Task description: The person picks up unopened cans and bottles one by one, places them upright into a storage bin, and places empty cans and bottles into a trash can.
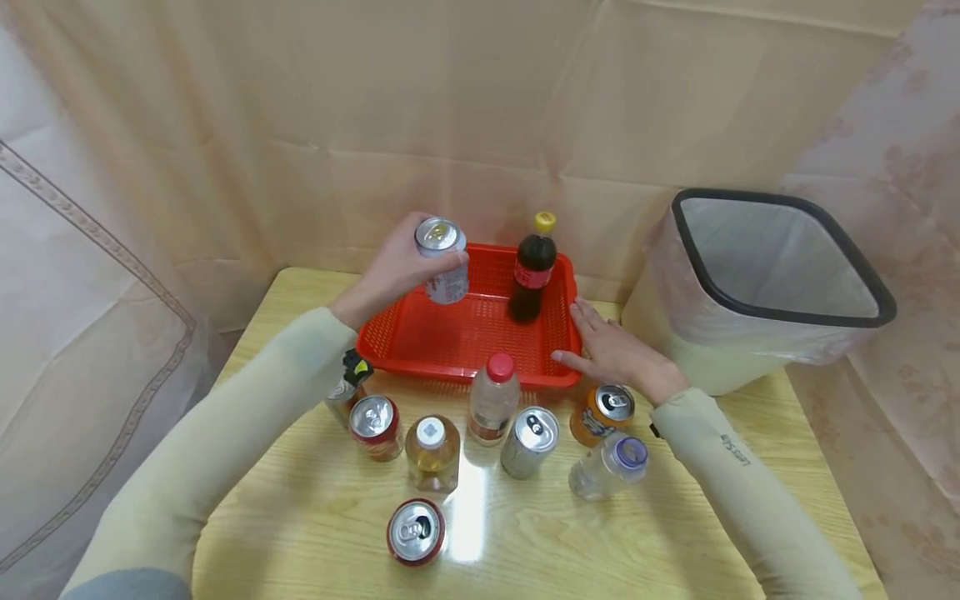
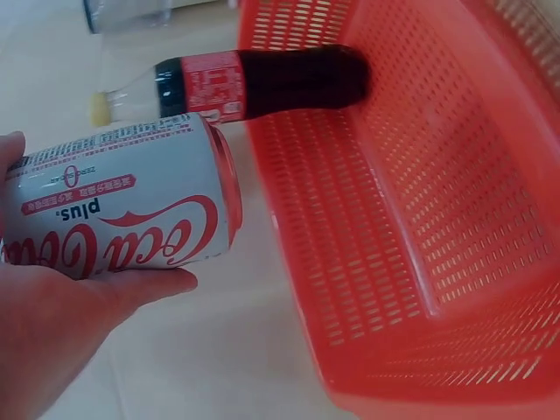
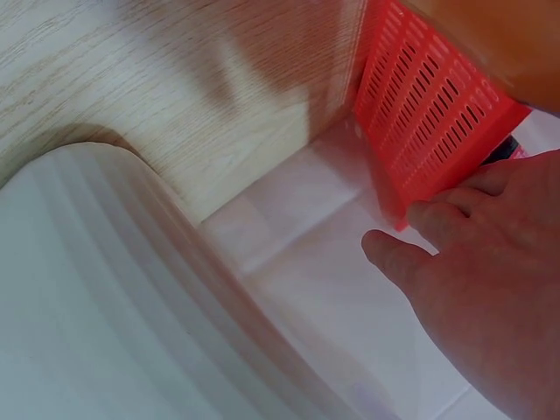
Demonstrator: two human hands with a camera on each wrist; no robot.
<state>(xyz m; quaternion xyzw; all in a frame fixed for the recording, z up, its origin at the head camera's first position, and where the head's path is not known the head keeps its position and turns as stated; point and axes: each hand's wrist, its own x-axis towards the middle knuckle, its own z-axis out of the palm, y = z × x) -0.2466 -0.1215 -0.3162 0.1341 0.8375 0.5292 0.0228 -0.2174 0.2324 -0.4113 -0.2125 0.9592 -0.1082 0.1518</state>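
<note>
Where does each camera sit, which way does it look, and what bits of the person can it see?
Head: on the head, facing forward and down at a red plastic basket; left hand, right hand and pale-sleeved arms show.
Left wrist: looks past the left hand at a white-and-red metal cola can and into the basket; part of that hand shows.
Right wrist: looks past the right hand at the basket's outside and a pale, ribbed bin; only that hand shows.
Head and left wrist share the can, basket and dark yellow-capped bottle.
</note>
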